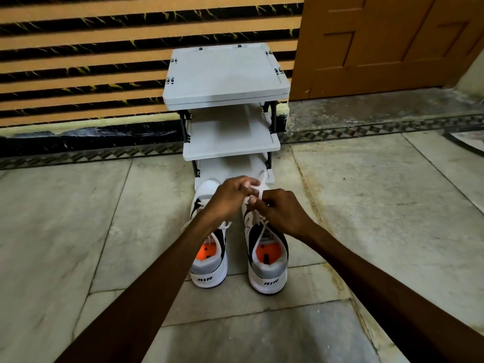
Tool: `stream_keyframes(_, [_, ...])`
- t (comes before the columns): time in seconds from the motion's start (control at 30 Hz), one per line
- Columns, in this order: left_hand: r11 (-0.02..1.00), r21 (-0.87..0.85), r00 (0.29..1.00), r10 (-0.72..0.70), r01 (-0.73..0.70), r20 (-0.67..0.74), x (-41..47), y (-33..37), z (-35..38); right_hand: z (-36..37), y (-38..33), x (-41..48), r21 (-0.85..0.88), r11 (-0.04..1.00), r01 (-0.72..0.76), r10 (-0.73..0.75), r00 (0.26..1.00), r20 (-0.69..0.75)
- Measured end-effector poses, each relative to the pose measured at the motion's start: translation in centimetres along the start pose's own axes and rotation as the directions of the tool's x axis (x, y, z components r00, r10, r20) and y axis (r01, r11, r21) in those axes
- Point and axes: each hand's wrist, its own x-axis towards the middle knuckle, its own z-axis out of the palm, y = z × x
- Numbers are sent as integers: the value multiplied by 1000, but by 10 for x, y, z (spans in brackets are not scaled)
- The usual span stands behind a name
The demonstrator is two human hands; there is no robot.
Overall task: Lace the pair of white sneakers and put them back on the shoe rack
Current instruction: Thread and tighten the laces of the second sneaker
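Two white sneakers with black side panels and orange insoles stand side by side on the stone floor, heels toward me: the left sneaker (209, 265) and the right sneaker (267, 268). Above the right sneaker's front, my left hand (230, 197) and my right hand (277, 210) both pinch its white lace (259, 189), which runs taut up from the eyelets. The toes of both shoes are hidden behind my hands. The left sneaker's lace lies loose over its tongue. Directly beyond the shoes stands the grey three-tier shoe rack (230, 142).
The rack stands against a wall with orange and black stripes (91, 61). A brown wooden door (379, 43) is at the back right, behind a raised stone threshold (366, 108). Pale stone floor tiles (78, 218) spread on both sides of the shoes.
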Motion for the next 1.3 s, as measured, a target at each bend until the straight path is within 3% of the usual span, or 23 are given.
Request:
stream_keyframes(0.17, [999, 26, 998, 16, -18, 68, -14, -30, 9, -10, 6, -1, 7, 998, -57, 58, 990, -127])
stream_keyframes(0.3, [995, -72, 995, 73, -68, 68, -20, -26, 9, -14, 11, -1, 237, 958, -164, 209, 961, -181])
stream_keyframes(0.43, [997, 54, 997, 56, -59, 47, -23, -23, 21, -14, 7, -1, 322, 929, -182, 238, 960, -146])
stream_keyframes(0.57, [979, 187, 986, -47, 77, -159, -20, -21, 37, -12, 4, -2, 296, 936, -191, 236, 963, -127])
stream_keyframes(0.63, [970, 235, 977, -17, 68, -213, -19, -20, 41, -13, 4, -3, 284, 941, -186, 226, 967, -116])
stream_keyframes(0.77, [918, 397, 993, 50, -4, -105, -11, -23, 44, -15, 7, -4, 271, 945, -186, 230, 963, -141])
stream_keyframes(1.0, [994, 113, 1000, -4, 6, -15, -11, -33, 33, -17, 15, -3, 310, 923, -228, 295, 937, -190])
stream_keyframes(1.17, [993, -105, 995, -41, 50, 90, -10, -36, 23, -15, 12, -4, 302, 927, -224, 285, 942, -178])
stream_keyframes(1.23, [1000, -8, 999, -22, 23, 44, -11, -34, 23, -14, 9, -5, 300, 931, -208, 273, 943, -192])
stream_keyframes(1.3, [971, 236, 996, 58, -40, -72, -11, -34, 26, -13, 7, -5, 267, 943, -198, 255, 946, -200])
